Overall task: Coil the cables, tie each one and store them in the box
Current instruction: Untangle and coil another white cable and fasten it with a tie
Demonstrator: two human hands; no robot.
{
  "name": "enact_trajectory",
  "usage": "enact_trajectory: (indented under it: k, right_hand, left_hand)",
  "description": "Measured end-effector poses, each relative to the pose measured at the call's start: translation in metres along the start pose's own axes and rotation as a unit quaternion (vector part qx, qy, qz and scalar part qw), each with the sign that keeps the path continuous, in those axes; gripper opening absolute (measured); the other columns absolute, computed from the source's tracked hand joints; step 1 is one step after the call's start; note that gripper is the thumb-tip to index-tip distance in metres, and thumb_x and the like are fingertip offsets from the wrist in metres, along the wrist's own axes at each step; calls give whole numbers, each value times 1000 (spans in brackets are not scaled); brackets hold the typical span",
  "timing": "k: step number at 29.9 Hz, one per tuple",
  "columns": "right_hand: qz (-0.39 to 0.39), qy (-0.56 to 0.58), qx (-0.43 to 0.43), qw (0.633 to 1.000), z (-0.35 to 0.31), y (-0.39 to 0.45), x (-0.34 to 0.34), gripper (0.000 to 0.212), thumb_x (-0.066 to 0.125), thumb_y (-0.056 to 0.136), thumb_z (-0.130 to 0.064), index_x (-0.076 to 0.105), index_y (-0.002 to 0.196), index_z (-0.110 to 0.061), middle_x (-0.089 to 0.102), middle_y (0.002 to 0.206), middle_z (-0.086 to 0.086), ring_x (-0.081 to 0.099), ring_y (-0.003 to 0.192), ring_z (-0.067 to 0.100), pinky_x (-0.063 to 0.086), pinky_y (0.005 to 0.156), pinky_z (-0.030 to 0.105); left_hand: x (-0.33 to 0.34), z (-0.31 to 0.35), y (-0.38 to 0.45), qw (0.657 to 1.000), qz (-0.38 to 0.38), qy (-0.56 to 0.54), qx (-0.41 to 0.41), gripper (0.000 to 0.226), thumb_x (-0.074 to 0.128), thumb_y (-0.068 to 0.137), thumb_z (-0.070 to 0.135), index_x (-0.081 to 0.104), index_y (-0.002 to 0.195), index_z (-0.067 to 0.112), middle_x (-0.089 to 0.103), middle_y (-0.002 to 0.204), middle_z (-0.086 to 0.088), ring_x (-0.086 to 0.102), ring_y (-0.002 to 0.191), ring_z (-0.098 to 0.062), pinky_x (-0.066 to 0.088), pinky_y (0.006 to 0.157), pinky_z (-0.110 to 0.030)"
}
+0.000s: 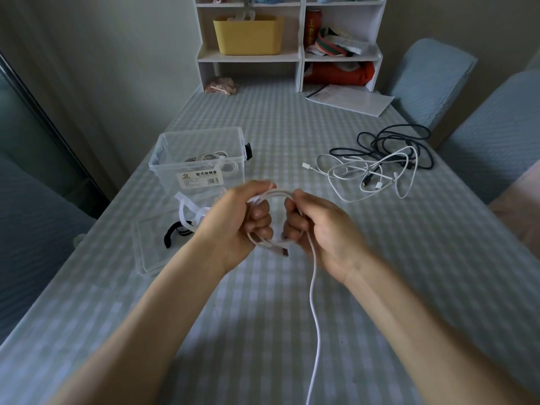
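A white cable (313,290) is looped into a small coil between my two hands above the table. My left hand (236,223) grips the coil's left side, and my right hand (324,229) pinches its right side. The cable's free tail hangs down from my right hand toward the frame's bottom edge. A clear plastic box (201,159) stands beyond my left hand with coiled cables inside. White ties (187,211) and a black tie (172,233) lie on the box's clear lid (146,258). A tangle of white and dark cables (380,165) lies at the right.
A white shelf unit (292,54) with a yellow bin (248,35) stands at the table's far end. Papers (350,99) lie in front of it. Blue-covered chairs (432,83) flank the right side. The checked tablecloth (292,127) covers the table.
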State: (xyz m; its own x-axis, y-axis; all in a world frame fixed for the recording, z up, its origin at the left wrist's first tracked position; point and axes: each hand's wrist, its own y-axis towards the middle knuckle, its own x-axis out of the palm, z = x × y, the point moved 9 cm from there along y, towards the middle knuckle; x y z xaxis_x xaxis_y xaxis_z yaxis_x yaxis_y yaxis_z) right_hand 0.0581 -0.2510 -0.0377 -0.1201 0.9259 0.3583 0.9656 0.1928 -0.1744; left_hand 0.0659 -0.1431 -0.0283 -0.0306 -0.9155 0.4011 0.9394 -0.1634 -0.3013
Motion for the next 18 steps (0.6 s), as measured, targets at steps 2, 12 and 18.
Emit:
enact_trajectory:
  k: [2, 12, 18]
  right_hand:
    - [2, -92, -16, 996, -1, 0, 0, 36, 43, 105, -23, 57, 75, -10, 34, 49, -4, 34, 50, 14, 36, 57, 29]
    - [-72, -143, 7, 987, 2, -4, 4, 19, 64, 93, -22, 69, 100, -5, 71, 83, 7, 68, 74, 19, 53, 63, 31]
    - [-55, -267, 31, 962, 12, -6, 5, 17, 52, 93, 2, 66, 91, -8, 71, 77, 7, 65, 56, 19, 51, 47, 27]
  left_hand:
    - [0, -1, 0, 996, -3, 84, 9, 23, 60, 95, 21, 54, 73, 14, 31, 49, 2, 24, 38, -9, 26, 36, -20]
    - [-18, 15, 8, 999, -9, -51, 5, 36, 51, 98, 12, 35, 68, 21, 24, 44, 8, 17, 31, -2, 14, 28, -14]
    - [-21, 21, 6, 994, -64, -84, -21, 27, 50, 94, 12, 36, 73, 21, 26, 44, 10, 21, 29, -2, 15, 26, -12]
